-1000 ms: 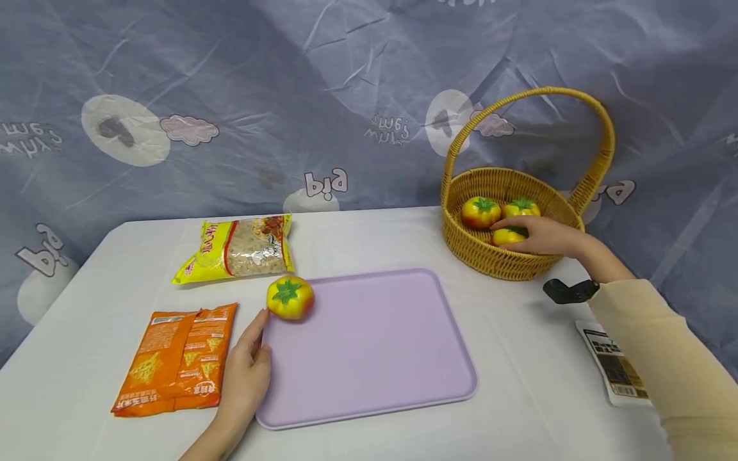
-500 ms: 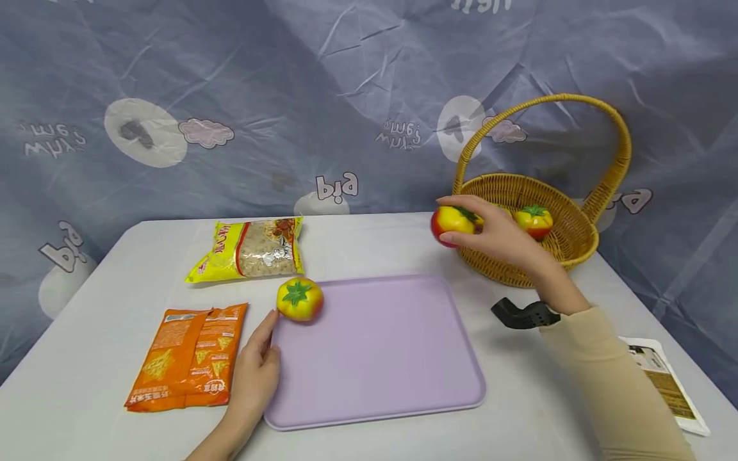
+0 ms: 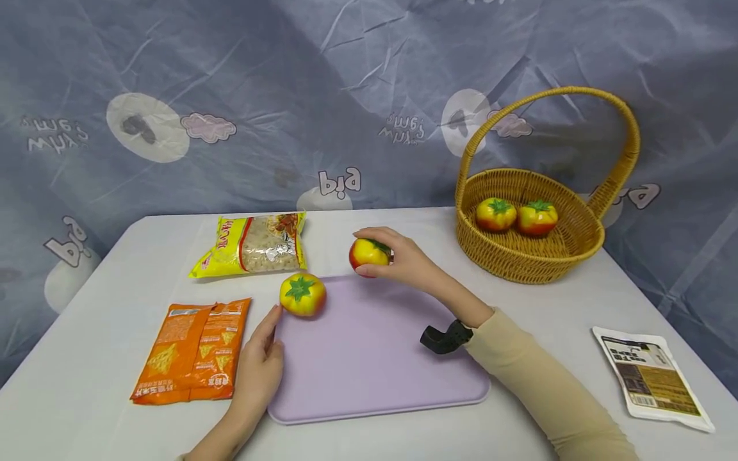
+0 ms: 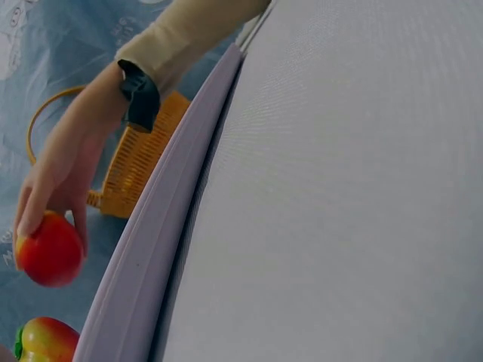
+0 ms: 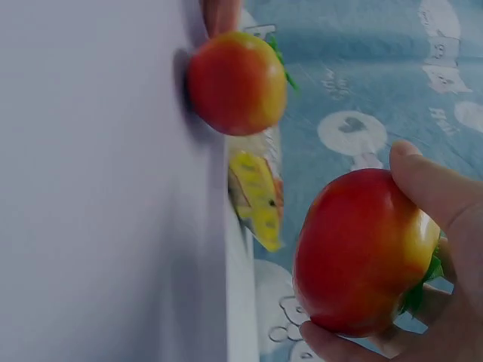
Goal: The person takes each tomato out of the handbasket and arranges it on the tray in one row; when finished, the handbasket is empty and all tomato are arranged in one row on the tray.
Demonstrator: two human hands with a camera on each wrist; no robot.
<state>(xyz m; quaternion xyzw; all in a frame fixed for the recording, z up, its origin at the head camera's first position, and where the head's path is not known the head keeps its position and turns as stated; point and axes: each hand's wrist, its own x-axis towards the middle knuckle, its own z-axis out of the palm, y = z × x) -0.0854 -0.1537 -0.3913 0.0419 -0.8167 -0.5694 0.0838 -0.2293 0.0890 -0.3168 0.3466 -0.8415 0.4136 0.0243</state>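
My right hand (image 3: 406, 262) grips a red and yellow toy tomato (image 3: 369, 255) above the back edge of the lilac tray (image 3: 375, 358). In the right wrist view the fingers and thumb lie around that tomato (image 5: 362, 253). Another toy tomato (image 3: 302, 295) rests on the tray's back left corner. Beside the tray's left edge, my left hand (image 3: 257, 371) has its fingers extended, the index fingertip close to the resting tomato; whether it touches the tomato is unclear. Two more tomatoes (image 3: 496, 214) lie in the wicker basket (image 3: 519, 262).
Behind the tray's left corner lies a yellow noodle bag (image 3: 254, 245). An orange chip bag (image 3: 193, 352) is left of my left hand. A white and brown packet (image 3: 654, 378) lies at the right. The basket's tall handle (image 3: 576, 91) arches at the back right.
My right hand has lifted a tomato out of the basket and carried it leftward to above the tray's back edge. My left hand has stayed beside the tray's left edge.
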